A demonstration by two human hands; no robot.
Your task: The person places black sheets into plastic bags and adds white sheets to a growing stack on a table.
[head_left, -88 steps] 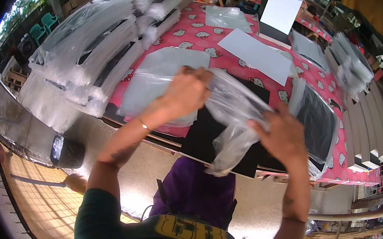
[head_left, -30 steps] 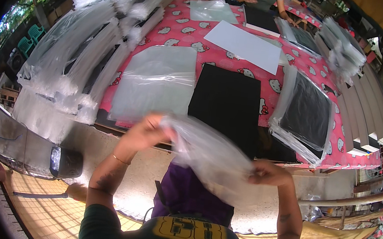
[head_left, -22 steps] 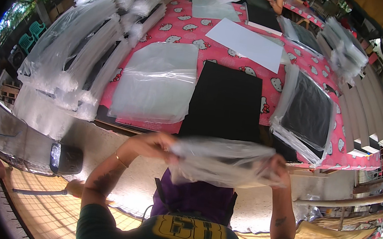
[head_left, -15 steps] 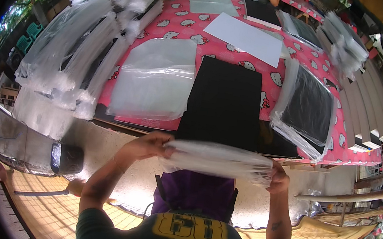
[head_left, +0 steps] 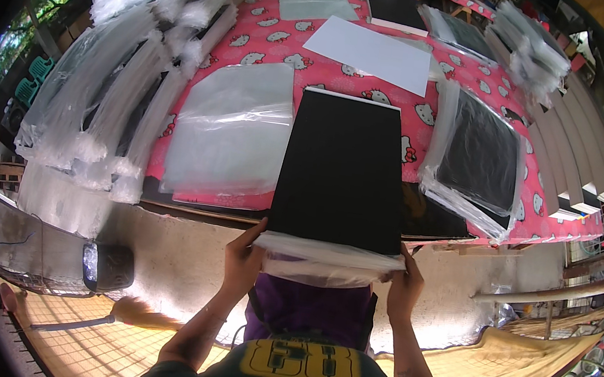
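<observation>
A large flat black book-like slab lies lengthwise in front of me, a thin white edge showing at its far end. Its near end reaches past the table's front edge into the mouth of a clear plastic bag, which hangs crumpled below. At the bag's left corner, my left hand is closed on the plastic. My right hand grips the right corner the same way, fingers partly hidden. Left of the slab rests a pile of flat clear plastic bags. On its right is a bagged black slab.
On the pink patterned tablecloth lies a white sheet, with another black slab farther back. Bagged stacks crowd the left side; unbagged stacks line the right. A co-worker's hands show at the far edge.
Both hands have moved closer together and slightly down, bringing the bag's mouth over the slab's near end. The slab has shifted toward me, exposing its white far edge.
</observation>
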